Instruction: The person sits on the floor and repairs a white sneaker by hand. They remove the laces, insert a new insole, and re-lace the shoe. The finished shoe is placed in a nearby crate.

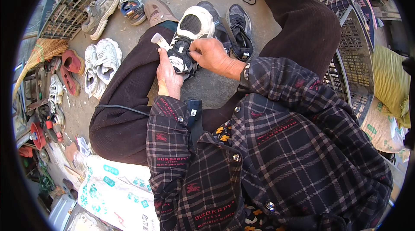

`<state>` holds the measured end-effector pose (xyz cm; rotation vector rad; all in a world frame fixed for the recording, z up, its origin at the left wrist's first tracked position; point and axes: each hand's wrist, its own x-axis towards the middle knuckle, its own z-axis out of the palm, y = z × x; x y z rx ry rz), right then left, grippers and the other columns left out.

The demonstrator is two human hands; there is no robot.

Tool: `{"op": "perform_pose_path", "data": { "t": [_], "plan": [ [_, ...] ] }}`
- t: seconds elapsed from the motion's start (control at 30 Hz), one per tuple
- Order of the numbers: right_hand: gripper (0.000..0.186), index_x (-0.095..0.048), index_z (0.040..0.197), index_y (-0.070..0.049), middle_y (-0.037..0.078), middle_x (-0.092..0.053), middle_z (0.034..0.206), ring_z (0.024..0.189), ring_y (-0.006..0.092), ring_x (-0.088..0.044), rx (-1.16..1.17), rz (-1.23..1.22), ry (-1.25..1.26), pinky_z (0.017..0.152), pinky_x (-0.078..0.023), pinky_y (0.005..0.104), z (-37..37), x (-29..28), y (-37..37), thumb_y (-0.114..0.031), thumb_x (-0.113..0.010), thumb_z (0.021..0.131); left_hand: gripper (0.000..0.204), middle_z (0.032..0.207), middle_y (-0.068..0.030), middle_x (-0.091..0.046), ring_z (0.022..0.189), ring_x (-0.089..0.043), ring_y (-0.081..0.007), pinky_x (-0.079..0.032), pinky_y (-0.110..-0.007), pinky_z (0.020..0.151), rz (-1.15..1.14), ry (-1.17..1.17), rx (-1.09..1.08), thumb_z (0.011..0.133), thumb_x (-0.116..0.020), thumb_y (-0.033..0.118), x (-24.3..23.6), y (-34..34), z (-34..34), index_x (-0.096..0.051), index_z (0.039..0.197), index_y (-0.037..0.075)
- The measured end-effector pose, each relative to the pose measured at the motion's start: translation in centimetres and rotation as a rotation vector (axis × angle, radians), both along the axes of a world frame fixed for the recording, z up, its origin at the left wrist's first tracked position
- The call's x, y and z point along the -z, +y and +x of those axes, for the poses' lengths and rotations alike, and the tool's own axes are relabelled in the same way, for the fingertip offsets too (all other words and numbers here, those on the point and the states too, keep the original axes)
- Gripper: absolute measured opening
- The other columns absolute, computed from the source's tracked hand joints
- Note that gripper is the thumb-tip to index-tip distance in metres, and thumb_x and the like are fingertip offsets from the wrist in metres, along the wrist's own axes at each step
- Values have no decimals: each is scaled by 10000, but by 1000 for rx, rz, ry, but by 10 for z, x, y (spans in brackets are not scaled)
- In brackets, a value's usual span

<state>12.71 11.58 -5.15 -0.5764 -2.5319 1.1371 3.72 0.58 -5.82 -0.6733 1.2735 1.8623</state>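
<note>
A white and black sneaker [196,21] is held between my knees, toe pointing away and black tongue towards me. My left hand [169,75] is closed round its left side near the heel opening. By that thumb, a white flat-ended piece [161,41] sticks up along the shoe; its kind is unclear. Over the black laces [183,43], my right hand [216,56] has its thumb and forefinger pinched together. What lies in the pinch is too small to tell. Just beyond that hand, dark sneakers [240,26] stand on the floor.
To the left are white sneakers [106,60], red shoes [71,64], a grey sneaker [101,13] and a straw broom [41,54]. Black plastic crates stand at left [78,0] and right [356,64]. A white printed sack [114,192] lies beside my left thigh, which a dark cord [123,108] crosses.
</note>
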Motion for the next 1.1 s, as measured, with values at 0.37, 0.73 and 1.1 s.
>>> {"op": "perform_pose_path", "data": {
  "t": [0.37,0.73,1.1],
  "plan": [
    [123,-585,654,-16,173,-595,646,673,375,-597,-124,71,-145,638,-483,427,-3,-22,7,-136,-597,629,506,949,-109,-612,777,-633,-195,-525,-324,645,-15,126,26,902,-488,418,11,-3,-3,-519,1065,-61],
    [155,-598,727,3,48,-610,640,430,113,-514,-15,-775,-357,364,-404,261,-2,-26,12,-146,-640,717,523,944,-117,-611,783,-632,-200,-525,-321,639,-15,126,-11,897,-503,413,14,-2,-4,-511,1072,-79],
    [142,-624,763,-29,63,-569,614,663,164,-588,-478,-69,-42,617,-464,286,5,-37,19,-167,-649,743,491,950,-104,-611,794,-630,-200,-525,-324,640,-6,130,-11,896,-508,399,14,-6,-7,-520,1059,-65]
  ]
}}
